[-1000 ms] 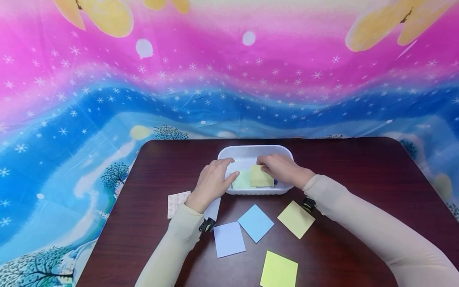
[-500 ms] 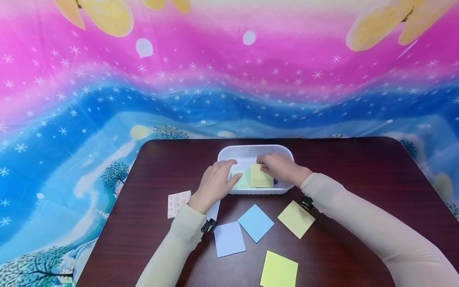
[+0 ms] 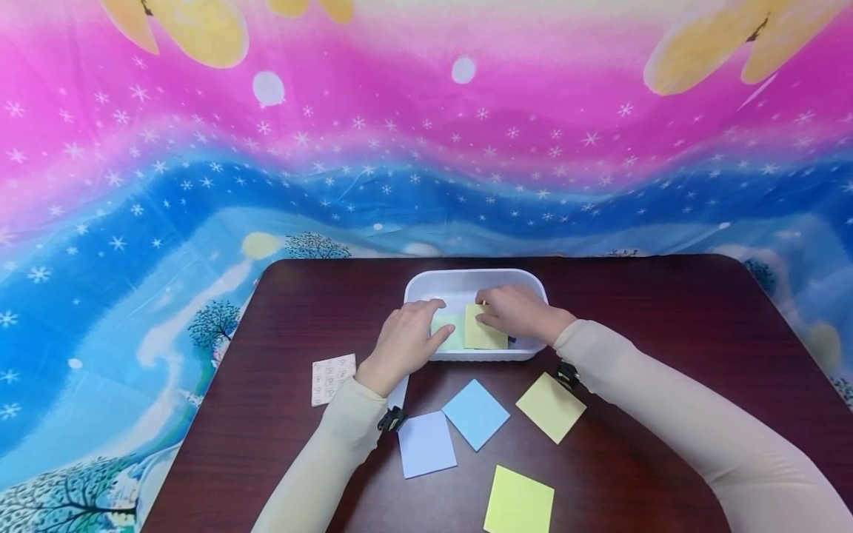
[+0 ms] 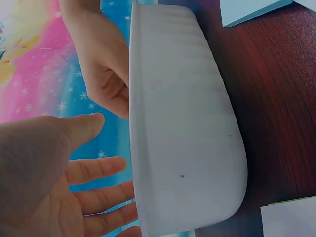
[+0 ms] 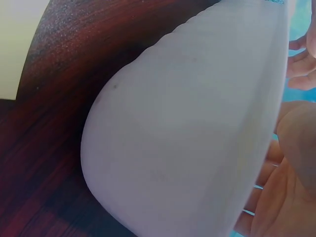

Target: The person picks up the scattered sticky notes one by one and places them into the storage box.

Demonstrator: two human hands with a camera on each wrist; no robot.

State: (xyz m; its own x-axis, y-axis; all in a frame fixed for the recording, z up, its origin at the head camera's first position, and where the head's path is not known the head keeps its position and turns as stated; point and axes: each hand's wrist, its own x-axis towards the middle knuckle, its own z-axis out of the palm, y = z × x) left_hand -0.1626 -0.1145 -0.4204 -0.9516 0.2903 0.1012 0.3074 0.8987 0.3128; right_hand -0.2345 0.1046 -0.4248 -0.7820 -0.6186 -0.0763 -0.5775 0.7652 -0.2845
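In the head view, a white plastic bin (image 3: 426, 284) stands near the table's far edge. Inside it, a pale yellow sticky note pad (image 3: 485, 337) overlaps a pale green sticky note pad (image 3: 443, 339). My right hand (image 3: 523, 309) reaches over the bin's right end and pinches the yellow pad's upper edge, thumb on its face. My left hand (image 3: 403, 337) hovers at the left end, fingers and thumb spread with nothing between them. From the left wrist, the bin's outer wall (image 4: 182, 118) hides both pads and the right fingertips.
On the dark wooden table (image 3: 640, 326) lie more pads: light blue (image 3: 475, 414), lavender (image 3: 427, 446), pale yellow (image 3: 552, 407) and bright yellow (image 3: 518, 500). A patterned pad (image 3: 332, 379) sits at the left, partly under the left wrist. A colourful cloth (image 3: 426, 148) hangs behind.
My left hand has drifted slightly right over the bin. The right thumb has slid left across the yellow pad, which has shifted only a little. The pads on the table have stayed put.
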